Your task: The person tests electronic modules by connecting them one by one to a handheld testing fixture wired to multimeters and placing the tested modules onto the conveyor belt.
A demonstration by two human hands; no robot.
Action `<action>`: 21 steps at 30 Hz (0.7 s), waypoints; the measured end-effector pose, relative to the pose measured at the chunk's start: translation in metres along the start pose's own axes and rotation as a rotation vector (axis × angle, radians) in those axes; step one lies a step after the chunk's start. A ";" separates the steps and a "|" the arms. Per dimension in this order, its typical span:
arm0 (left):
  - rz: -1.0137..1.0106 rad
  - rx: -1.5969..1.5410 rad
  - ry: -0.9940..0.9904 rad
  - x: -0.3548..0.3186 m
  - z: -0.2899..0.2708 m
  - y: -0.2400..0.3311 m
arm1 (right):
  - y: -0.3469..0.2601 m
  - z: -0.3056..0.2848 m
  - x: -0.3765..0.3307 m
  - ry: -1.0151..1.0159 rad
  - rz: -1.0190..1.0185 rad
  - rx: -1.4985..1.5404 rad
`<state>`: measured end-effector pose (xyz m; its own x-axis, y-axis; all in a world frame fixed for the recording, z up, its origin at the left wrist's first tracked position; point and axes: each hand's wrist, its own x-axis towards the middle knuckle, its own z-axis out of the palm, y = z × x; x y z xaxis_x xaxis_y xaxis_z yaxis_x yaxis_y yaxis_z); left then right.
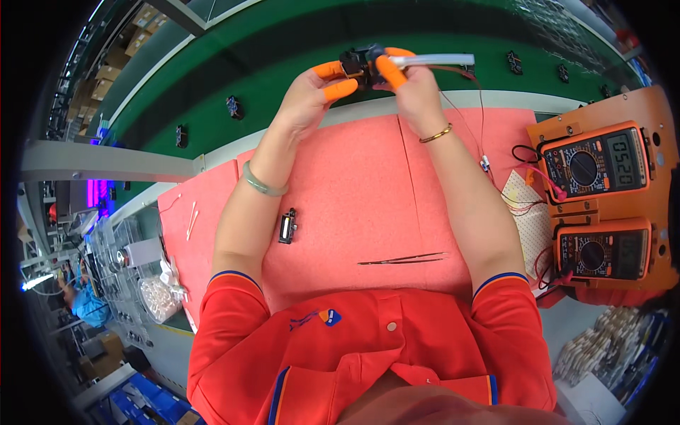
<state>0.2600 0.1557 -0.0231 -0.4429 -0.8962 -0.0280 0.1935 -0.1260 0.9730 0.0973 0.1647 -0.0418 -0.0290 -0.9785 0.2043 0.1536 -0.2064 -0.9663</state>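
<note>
Head view: both hands raised at 12 o'clock, over the green belt (283,64).
Left hand (306,95): fingers closed on the small black part (356,65), orange finger caps.
Right hand (418,92): fingers pinch the part and a pale tube (439,60).
Doing it well: steady the part, keep the thin wires (482,113) slack.
Desk (354,191), 6 o'clock: tweezers (404,260), spare black part (287,227).
3 o'clock: two orange meters (595,166).

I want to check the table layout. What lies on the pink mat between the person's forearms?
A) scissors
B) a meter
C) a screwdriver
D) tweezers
D: thin dark tweezers lie flat on the pink mat between the forearms; the two meters sit off the mat, to the right.
</note>
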 end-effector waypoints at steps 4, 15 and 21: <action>-0.016 -0.049 0.137 -0.003 -0.003 0.003 | -0.017 -0.004 0.001 0.061 0.134 0.269; 0.126 0.179 0.263 -0.004 0.006 -0.003 | -0.015 0.002 -0.002 -0.034 -0.100 0.130; 0.236 -0.060 0.019 -0.013 0.013 0.015 | -0.005 -0.043 0.021 0.275 -0.001 0.453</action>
<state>0.2574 0.1713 -0.0054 -0.3623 -0.9117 0.1937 0.3419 0.0633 0.9376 0.0537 0.1447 -0.0391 -0.2782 -0.9556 0.0976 0.5630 -0.2445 -0.7895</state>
